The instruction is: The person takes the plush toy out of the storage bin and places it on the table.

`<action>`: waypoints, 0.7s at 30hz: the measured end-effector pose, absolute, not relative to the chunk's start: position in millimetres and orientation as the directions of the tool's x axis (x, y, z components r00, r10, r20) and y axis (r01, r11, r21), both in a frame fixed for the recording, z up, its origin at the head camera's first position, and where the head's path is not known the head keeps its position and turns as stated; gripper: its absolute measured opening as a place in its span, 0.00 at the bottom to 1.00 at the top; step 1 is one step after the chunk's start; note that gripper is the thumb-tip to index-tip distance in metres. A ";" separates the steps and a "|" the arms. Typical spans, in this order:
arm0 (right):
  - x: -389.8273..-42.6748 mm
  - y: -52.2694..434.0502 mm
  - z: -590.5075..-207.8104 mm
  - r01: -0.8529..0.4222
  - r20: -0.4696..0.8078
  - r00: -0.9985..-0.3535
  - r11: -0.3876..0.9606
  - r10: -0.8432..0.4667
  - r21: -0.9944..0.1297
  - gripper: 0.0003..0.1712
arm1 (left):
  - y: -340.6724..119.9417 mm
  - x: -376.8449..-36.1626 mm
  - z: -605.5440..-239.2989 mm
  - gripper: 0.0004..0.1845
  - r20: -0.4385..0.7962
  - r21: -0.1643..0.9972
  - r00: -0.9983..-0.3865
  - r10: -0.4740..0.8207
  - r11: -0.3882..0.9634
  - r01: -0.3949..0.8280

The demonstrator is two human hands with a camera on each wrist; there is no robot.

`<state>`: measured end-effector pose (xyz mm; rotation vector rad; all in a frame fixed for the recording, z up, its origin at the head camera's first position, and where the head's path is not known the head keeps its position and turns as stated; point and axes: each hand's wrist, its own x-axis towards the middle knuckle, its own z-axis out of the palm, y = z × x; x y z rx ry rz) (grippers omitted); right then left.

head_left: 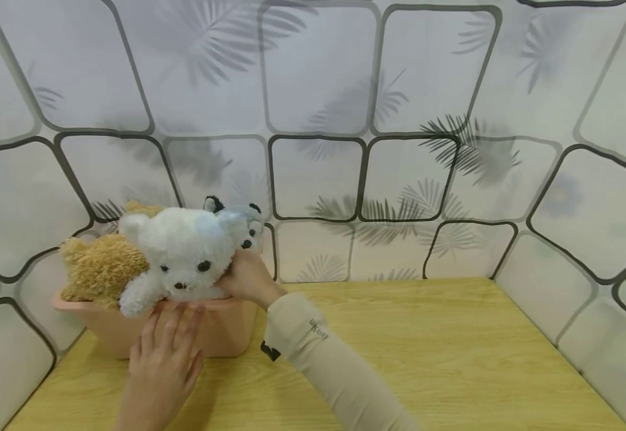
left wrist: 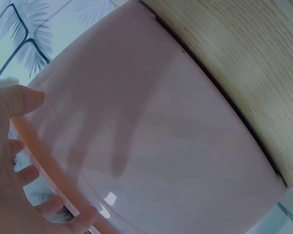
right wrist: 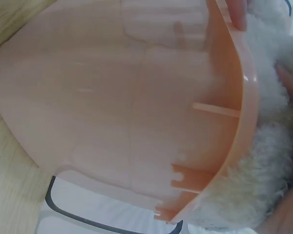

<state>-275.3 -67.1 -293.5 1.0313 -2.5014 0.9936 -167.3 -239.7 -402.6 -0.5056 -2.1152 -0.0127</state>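
- the white bear [head_left: 186, 248] sits in the pink bin [head_left: 224, 329].
- right hand [head_left: 249, 278] clamped on its side: a soft, full grip suits plush.
- left hand [head_left: 162, 362], fingers apart, should brace the bin's front edge.

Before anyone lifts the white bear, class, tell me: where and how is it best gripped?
I'd hold the white bear around its head, coming from above. The round head stands above the rim of the pink tub, while most of its body is hidden inside. A brown toy crowds one side, so the other, where the right hand is, looks easier.
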 end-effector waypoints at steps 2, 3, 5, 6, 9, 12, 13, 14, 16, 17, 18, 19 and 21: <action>-274.9 -66.0 -296.6 -0.728 0.518 -0.685 0.476 -0.512 -0.494 0.22 | -240.0 -167.1 -402.7 0.36 0.803 -0.184 -0.481 0.351 0.915 0.360; -274.9 -65.3 -297.9 -0.739 0.539 -0.673 0.453 -0.506 -0.498 0.20 | -240.0 -167.0 -402.7 0.36 0.804 -0.186 -0.480 0.351 0.915 0.358; -275.3 -63.6 -300.6 -0.753 0.571 -0.658 0.417 -0.491 -0.509 0.19 | -240.1 -167.2 -402.8 0.36 0.810 -0.187 -0.470 0.351 0.914 0.359; -275.7 -62.9 -301.7 -0.754 0.578 -0.657 0.396 -0.484 -0.525 0.18 | -240.2 -167.2 -402.8 0.36 0.812 -0.186 -0.468 0.349 0.914 0.359; -276.8 -59.9 -304.4 -0.745 0.591 -0.666 0.373 -0.455 -0.553 0.15 | -239.4 -167.5 -402.9 0.35 0.814 -0.187 -0.465 0.347 0.916 0.355; -276.0 -56.9 -305.0 -0.717 0.581 -0.695 0.344 -0.423 -0.606 0.15 | -239.0 -167.6 -402.6 0.35 0.809 -0.184 -0.476 0.344 0.918 0.350; -275.8 -55.7 -304.8 -0.708 0.581 -0.704 0.338 -0.409 -0.620 0.15 | -238.8 -167.5 -402.6 0.36 0.806 -0.183 -0.483 0.343 0.920 0.348; -275.3 -54.2 -304.5 -0.699 0.579 -0.713 0.329 -0.395 -0.635 0.15 | -238.6 -167.4 -402.6 0.36 0.804 -0.179 -0.487 0.340 0.920 0.348; -274.4 -50.6 -303.9 -0.681 0.576 -0.729 0.311 -0.370 -0.663 0.16 | -238.4 -167.3 -402.7 0.36 0.800 -0.171 -0.498 0.334 0.923 0.345; -274.7 -49.0 -304.1 -0.673 0.574 -0.738 0.310 -0.356 -0.672 0.16 | -238.4 -167.4 -403.0 0.36 0.801 -0.166 -0.499 0.330 0.924 0.344; -274.4 -47.3 -303.8 -0.663 0.572 -0.746 0.302 -0.339 -0.685 0.16 | -238.3 -167.3 -403.2 0.36 0.802 -0.162 -0.500 0.326 0.925 0.344; -274.5 -45.7 -304.1 -0.653 0.570 -0.754 0.290 -0.326 -0.699 0.17 | -238.3 -167.3 -403.4 0.35 0.804 -0.159 -0.499 0.323 0.926 0.343; -274.0 -42.9 -304.9 -0.635 0.563 -0.769 0.266 -0.302 -0.725 0.17 | -238.6 -167.4 -404.1 0.35 0.810 -0.154 -0.493 0.318 0.926 0.344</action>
